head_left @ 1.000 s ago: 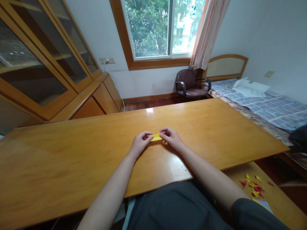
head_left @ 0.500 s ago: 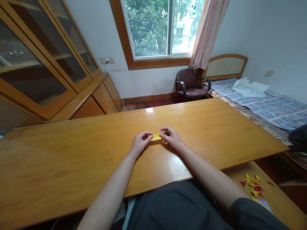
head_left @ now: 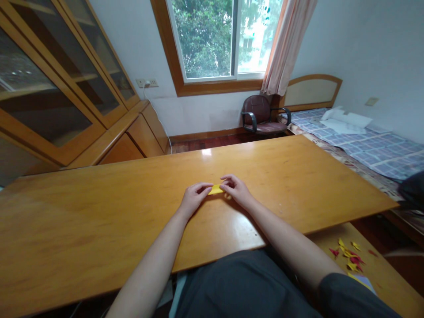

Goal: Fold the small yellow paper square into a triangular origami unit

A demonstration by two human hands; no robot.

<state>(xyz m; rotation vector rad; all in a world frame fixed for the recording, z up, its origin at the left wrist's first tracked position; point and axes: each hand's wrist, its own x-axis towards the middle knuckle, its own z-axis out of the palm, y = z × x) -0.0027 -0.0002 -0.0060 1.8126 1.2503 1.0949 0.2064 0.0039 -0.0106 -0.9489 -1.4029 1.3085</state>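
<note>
A small folded piece of yellow paper (head_left: 216, 189) is held between my two hands, just above or on the tabletop near its middle. My left hand (head_left: 194, 195) pinches the paper's left end between thumb and fingers. At its right end, my right hand (head_left: 236, 189) grips the paper the same way, with the upper fingers curved over it. The fingertips cover both ends of the paper, so only its middle strip shows.
The wooden table (head_left: 109, 212) spreads out around my hands. On a lower surface at the right lie several red and yellow folded paper pieces (head_left: 353, 258) beside a stack of paper (head_left: 366, 282). Beyond stand a chair (head_left: 261, 115), a bed (head_left: 374, 145) and a glass-door cabinet (head_left: 66, 66).
My left fingers have shifted slightly to the right along the top of the yellow paper. The right hand stays in nearly the same place.
</note>
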